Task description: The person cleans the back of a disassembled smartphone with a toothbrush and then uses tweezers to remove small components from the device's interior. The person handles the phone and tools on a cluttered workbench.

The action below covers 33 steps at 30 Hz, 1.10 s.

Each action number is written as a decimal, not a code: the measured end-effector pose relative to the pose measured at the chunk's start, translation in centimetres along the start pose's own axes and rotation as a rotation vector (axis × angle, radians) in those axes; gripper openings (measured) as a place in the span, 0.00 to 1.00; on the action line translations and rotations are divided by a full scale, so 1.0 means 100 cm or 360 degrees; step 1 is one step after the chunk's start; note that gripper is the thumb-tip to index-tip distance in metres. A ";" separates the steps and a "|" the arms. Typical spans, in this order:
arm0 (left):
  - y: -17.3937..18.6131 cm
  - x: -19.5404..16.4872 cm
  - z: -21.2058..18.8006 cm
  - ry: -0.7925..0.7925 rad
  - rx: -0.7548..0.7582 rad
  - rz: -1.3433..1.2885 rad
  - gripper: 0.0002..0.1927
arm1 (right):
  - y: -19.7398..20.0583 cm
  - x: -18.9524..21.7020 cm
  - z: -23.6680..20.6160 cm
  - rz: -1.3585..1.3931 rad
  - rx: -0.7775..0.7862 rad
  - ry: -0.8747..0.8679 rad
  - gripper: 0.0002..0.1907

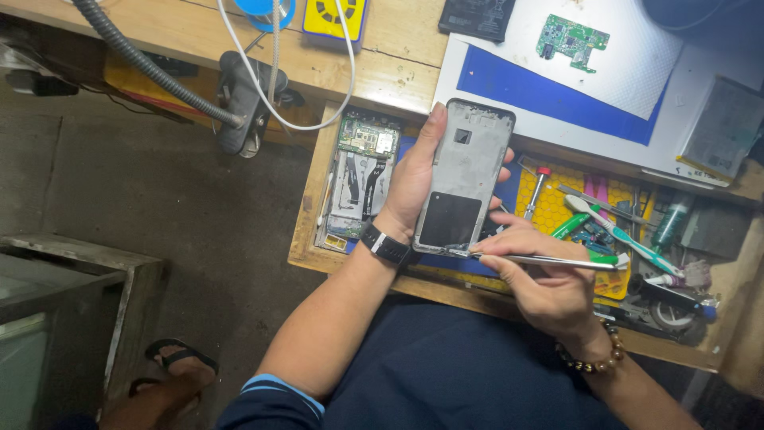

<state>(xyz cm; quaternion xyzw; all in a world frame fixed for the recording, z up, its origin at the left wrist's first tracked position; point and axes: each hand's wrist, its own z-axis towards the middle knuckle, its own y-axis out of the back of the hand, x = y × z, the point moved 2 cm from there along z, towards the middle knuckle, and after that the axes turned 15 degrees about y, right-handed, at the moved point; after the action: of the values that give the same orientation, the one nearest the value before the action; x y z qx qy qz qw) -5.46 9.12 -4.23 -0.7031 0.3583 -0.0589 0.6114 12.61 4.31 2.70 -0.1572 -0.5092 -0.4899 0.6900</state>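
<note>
1. Over the open wooden drawer (306, 199) that juts from the bench's front edge, my left hand (414, 179) grips a stripped phone frame (465, 175), thumb along its left side and fingertips curling round the right.
2. I see the phone frame held nearly upright in the view, its bare grey metal inner face toward me, with a dark square patch on the lower half.
3. My right hand (541, 287) is closed around a slim metal tool (549, 260), pinched between thumb and forefinger; the tool lies almost level, and its tip touches the frame's lower right corner.
4. A black band sits on my left wrist and a brown bead bracelet (595, 360) on my right.
5. Inside the drawer, toward its left wall, lies another opened phone (362, 179) with its circuit boards exposed.
6. Toward the drawer's right side I see a yellow mat (557, 209) carrying a red-capped screwdriver (537, 191), a white and teal toothbrush (617, 232) and green-handled tools.
7. On the bench top behind, near its front edge, a blue mat (549, 91) lies under a white sheet (629, 60), and a green circuit board (571, 40) rests on that sheet.
8. At the bench's left end, a black clamp (243, 99) bites the edge, with a grey flexible hose (151, 68) and a white cable (314, 123) running past it.
</note>
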 end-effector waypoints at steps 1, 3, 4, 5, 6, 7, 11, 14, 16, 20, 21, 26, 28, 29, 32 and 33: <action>0.000 0.000 0.000 0.0002 -0.0022 -0.0001 0.42 | -0.001 0.002 0.001 0.0018 -0.0031 0.0033 0.07; -0.001 0.000 -0.001 0.0005 -0.0070 0.0003 0.42 | -0.006 0.004 0.006 -0.0028 0.0002 0.0047 0.07; -0.002 0.000 -0.001 -0.0001 -0.0073 0.0012 0.42 | -0.007 0.006 0.008 -0.0048 0.0018 0.0051 0.07; -0.003 0.000 -0.001 -0.0009 -0.0075 0.0022 0.42 | -0.009 0.008 0.012 -0.0079 0.0037 0.0070 0.07; -0.004 -0.001 -0.001 -0.0019 -0.0075 0.0035 0.42 | -0.010 0.009 0.015 -0.0110 0.0056 0.0094 0.07; -0.004 -0.002 -0.002 -0.0021 -0.0091 0.0042 0.42 | -0.011 0.011 0.019 -0.0139 0.0075 0.0116 0.07; -0.007 -0.004 -0.002 -0.0036 -0.0141 0.0086 0.41 | -0.012 0.014 0.030 -0.0162 0.0164 0.0076 0.05; -0.008 -0.003 -0.004 -0.0052 -0.0202 0.0120 0.41 | -0.013 0.015 0.033 -0.0287 0.0245 0.0033 0.03; -0.009 -0.003 -0.004 -0.0079 -0.0233 0.0156 0.41 | -0.014 0.015 0.033 -0.0376 0.0264 0.0029 0.03; -0.010 -0.003 -0.004 -0.0119 -0.0215 0.0175 0.41 | -0.017 0.012 0.033 -0.0294 0.0262 -0.0099 0.03; -0.010 -0.003 -0.005 -0.0123 -0.0201 0.0163 0.41 | -0.017 0.012 0.033 -0.0304 0.0270 -0.0116 0.03; -0.009 -0.003 -0.005 -0.0132 -0.0280 0.0189 0.41 | -0.017 0.008 0.035 -0.0274 0.0277 -0.0149 0.02; -0.009 -0.002 -0.003 -0.0131 -0.0268 0.0194 0.41 | -0.020 0.009 0.035 -0.0304 0.0291 -0.0050 0.02; -0.009 -0.003 -0.003 -0.0144 -0.0248 0.0196 0.42 | -0.020 0.008 0.035 -0.0278 0.0276 -0.0056 0.02; -0.008 -0.003 -0.003 -0.0095 -0.0206 0.0112 0.41 | -0.019 0.008 0.033 -0.0196 0.0217 -0.0094 0.02; -0.008 -0.003 -0.003 -0.0070 -0.0192 0.0064 0.41 | -0.017 0.008 0.033 -0.0181 0.0195 -0.0116 0.02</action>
<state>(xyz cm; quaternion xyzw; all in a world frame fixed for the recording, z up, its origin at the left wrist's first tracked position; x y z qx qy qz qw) -5.51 9.02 -3.35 -0.7324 0.3617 -0.0093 0.5768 9.36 5.44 4.34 -0.1033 -0.5711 -0.4902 0.6502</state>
